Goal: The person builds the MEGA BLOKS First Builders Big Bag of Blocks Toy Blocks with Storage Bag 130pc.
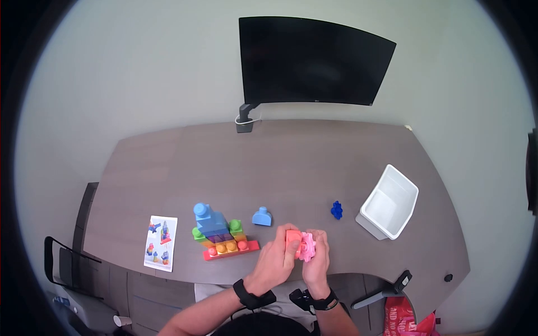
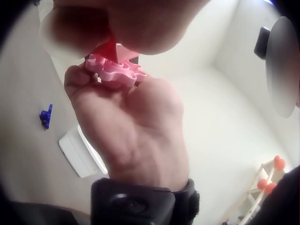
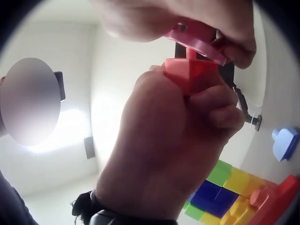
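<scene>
Both hands are close together above the desk's front edge. My left hand grips a red toy block, with the fingers curled round it. In my right hand, a pink gear is pinched between thumb and fingers. The right wrist view shows the gear tilted over the red block, with a red peg between them. To the left stands a built block structure on a long red base, with a light blue top. A light blue rounded block lies beside it.
A dark blue gear lies on the desk, left of a white bin. At the left lies a picture sheet of block models. A monitor hangs on an arm at the back. A chair stands at lower left.
</scene>
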Tool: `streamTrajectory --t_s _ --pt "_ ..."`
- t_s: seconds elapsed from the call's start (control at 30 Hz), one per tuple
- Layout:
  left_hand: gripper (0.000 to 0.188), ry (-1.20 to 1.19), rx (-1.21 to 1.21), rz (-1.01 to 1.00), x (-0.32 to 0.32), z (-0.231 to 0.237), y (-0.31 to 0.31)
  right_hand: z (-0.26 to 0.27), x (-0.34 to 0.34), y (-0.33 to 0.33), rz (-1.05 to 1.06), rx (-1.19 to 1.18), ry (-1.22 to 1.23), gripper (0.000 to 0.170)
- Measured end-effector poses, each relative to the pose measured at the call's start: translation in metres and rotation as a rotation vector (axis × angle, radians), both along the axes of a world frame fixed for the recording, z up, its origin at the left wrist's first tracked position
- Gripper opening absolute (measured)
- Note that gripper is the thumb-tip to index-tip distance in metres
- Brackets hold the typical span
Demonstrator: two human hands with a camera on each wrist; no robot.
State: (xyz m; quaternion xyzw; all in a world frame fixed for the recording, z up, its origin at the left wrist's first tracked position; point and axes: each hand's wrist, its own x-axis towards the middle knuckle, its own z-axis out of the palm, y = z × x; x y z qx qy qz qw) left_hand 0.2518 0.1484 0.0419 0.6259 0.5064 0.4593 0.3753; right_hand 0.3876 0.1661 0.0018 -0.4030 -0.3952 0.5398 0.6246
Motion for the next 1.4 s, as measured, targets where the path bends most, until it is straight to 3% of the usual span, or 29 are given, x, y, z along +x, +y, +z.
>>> streamTrajectory --t_s 0.43,0.57,0.67,0.7,0.87,0.93,1.0,1.03,1.07,1.2,1.3,1.4 --pt "0.047 0.009 0.029 0.139 -0.045 0.006 -0.025 0.009 -0.055 -0.002 0.028 0.047 -0.158 0.037" --pt "0.051 -0.012 0.007 0.165 -0.052 0.005 -0.030 0.010 -0.061 -0.006 0.141 -0.010 -0.099 0.036" --pt "0.052 -0.008 0.129 0.241 -0.048 -0.001 -0.035 0.006 -0.077 -0.017 0.112 -0.015 0.013 0.037" --pt "0.051 -0.006 0.169 0.274 -0.046 -0.003 -0.040 0.015 -0.075 -0.024 0.108 -0.003 -0.108 0.038" --pt "0.045 -0.078 -0.052 0.153 -0.060 -0.005 -0.048 0.007 -0.065 -0.032 0.324 0.031 -0.160 0.036" --pt "0.047 -0.123 -0.059 0.187 -0.071 -0.023 -0.051 -0.002 -0.060 -0.030 0.419 0.016 -0.145 0.033" --pt "0.052 -0.195 -0.078 0.231 -0.081 -0.028 -0.060 0.022 -0.062 -0.029 0.530 0.002 -0.131 0.034" --pt "0.056 -0.246 -0.096 0.263 -0.086 -0.027 -0.067 0.030 -0.063 -0.028 0.583 -0.008 -0.122 0.036" --pt "0.060 -0.297 -0.116 0.294 -0.093 -0.027 -0.074 0.024 -0.060 -0.023 0.600 -0.006 -0.086 0.049" --pt "0.053 -0.393 -0.300 0.286 -0.124 -0.046 -0.093 0.027 -0.070 -0.014 0.878 0.154 -0.610 0.074" --pt "0.046 -0.539 -0.354 0.344 -0.139 -0.059 -0.096 0.020 -0.097 -0.028 0.967 0.215 -0.731 0.075" --pt "0.041 -0.541 -0.353 0.457 -0.152 -0.065 -0.093 0.014 -0.125 -0.044 0.779 0.242 -0.804 0.073"
